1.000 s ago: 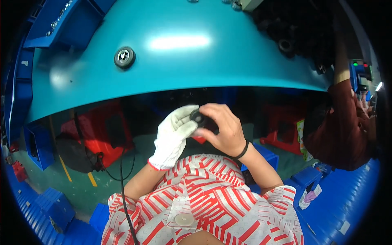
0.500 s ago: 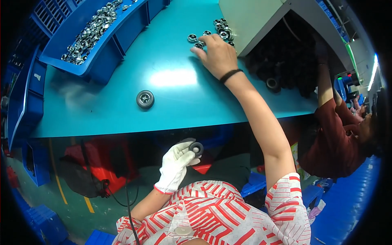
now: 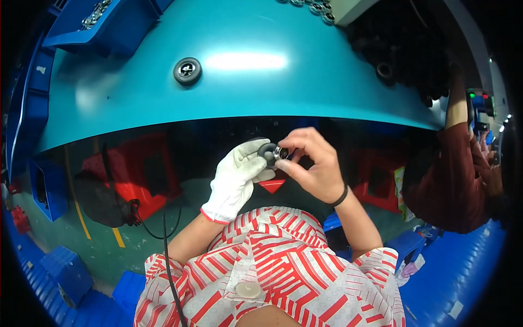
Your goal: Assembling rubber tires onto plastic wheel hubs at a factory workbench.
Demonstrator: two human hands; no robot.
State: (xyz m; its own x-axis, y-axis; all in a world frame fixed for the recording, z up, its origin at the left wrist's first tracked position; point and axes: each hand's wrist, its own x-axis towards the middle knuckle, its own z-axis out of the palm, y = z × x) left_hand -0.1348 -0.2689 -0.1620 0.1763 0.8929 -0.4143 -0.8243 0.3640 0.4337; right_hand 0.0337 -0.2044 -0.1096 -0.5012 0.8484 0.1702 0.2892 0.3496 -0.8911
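My left hand, in a white glove, pinches a small black rubber tire in front of my body, below the table edge. Bare but for a dark wristband, my right hand holds a shiny chrome wheel hub between thumb and fingers, close against the tire's open side. Whether the hub is inside the tire I cannot tell. On the teal table lies a toy wheel, a black tire with a chrome spoked hub in it.
Several chrome hubs lie at the table's far edge. A blue bin of chrome parts stands far left. Under a pale housing at right is a dark heap of tires; a co-worker's arm reaches there. Red stools stand below the table.
My right hand has come back from the hubs on the table to my left hand, carrying a chrome hub. The view has shifted, so the table sits higher in the picture.
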